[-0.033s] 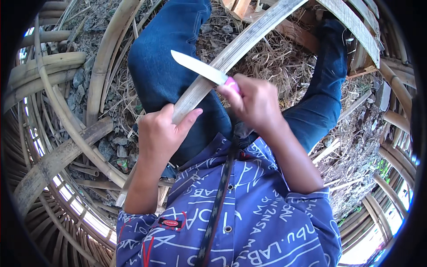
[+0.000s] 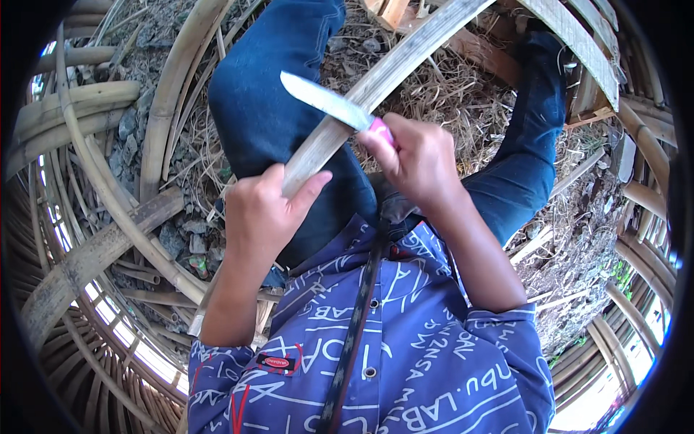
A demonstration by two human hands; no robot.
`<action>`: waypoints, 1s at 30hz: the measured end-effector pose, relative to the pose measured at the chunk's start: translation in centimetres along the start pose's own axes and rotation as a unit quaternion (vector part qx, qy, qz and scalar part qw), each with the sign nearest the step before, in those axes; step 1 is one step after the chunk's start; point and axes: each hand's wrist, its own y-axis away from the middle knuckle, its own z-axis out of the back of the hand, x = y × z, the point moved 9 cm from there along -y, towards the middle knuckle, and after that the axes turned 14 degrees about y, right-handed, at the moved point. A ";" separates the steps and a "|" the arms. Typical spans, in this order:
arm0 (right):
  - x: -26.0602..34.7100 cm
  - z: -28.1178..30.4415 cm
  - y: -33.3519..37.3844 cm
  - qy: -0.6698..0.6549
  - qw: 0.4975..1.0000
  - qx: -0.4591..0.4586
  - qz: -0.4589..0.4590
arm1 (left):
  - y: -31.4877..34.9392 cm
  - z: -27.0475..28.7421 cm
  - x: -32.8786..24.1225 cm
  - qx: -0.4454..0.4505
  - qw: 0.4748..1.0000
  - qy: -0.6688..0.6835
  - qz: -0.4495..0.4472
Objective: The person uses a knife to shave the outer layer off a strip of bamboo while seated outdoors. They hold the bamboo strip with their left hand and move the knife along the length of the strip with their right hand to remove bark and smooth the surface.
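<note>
My left hand (image 2: pixel 266 210) is closed around the near end of a long, pale bamboo strip (image 2: pixel 390 71), its thumb along the side. The strip slants away to the upper right, over my legs. In my right hand (image 2: pixel 419 155) is a knife (image 2: pixel 318 96) with a pink handle, gripped with the fingers wrapped round it. The broad blade lies across the strip, a little beyond my left hand, its tip pointing to the upper left. Most of the handle is hidden by my fingers.
My bent legs in blue jeans (image 2: pixel 256 108) flank dry shavings (image 2: pixel 434 94) on the ground. Bamboo poles (image 2: pixel 94 264) and curved strips lie at the left, among stones (image 2: pixel 173 239). A flat, pale strip (image 2: pixel 575 43) angles down at the upper right, near more bamboo pieces.
The knife has turned slightly, its tip now a little farther from me. My right hand has shifted very slightly with it; my left hand is almost still.
</note>
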 end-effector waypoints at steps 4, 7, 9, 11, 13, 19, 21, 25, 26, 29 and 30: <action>-0.2 0.1 -0.9 -0.034 0.998 -0.004 -0.054 | -0.2 -0.1 0.4 0.001 1.000 0.013 0.021; -1.2 0.1 -0.6 -0.001 0.997 -0.049 -0.056 | -0.2 -0.1 0.3 -0.001 1.000 0.010 0.019; -7.0 1.1 -1.2 -0.031 0.975 -0.057 -0.215 | 0.1 0.0 0.5 0.002 1.000 0.010 0.021; -14.4 3.5 -1.7 -0.001 0.948 -0.075 -0.309 | 0.3 -0.1 0.8 0.006 1.000 0.012 0.012; -14.5 4.1 -1.9 -0.017 0.967 -0.058 -0.247 | 0.1 0.0 1.1 0.005 1.000 0.012 0.013; -3.2 2.6 -0.9 -0.047 0.988 0.015 -0.148 | 0.1 -0.3 0.1 0.011 1.000 0.014 -0.025; -5.8 2.5 -0.7 -0.049 0.968 0.030 -0.246 | 0.4 -0.3 -0.4 -0.009 0.998 -0.040 -0.042; -7.2 4.3 -0.5 -0.025 0.966 0.013 -0.258 | 0.4 0.0 -0.3 -0.010 0.999 -0.040 -0.024; -5.6 3.5 0.1 -0.020 0.976 0.026 -0.217 | 0.4 -0.1 -0.4 -0.011 0.999 -0.036 -0.027; -1.0 1.9 1.2 -0.041 0.991 0.058 -0.116 | 0.4 -0.2 -0.2 0.003 1.000 0.017 0.026; -1.1 1.6 1.4 -0.041 0.990 0.063 -0.123 | 0.3 -0.2 -0.4 0.018 0.999 0.020 0.024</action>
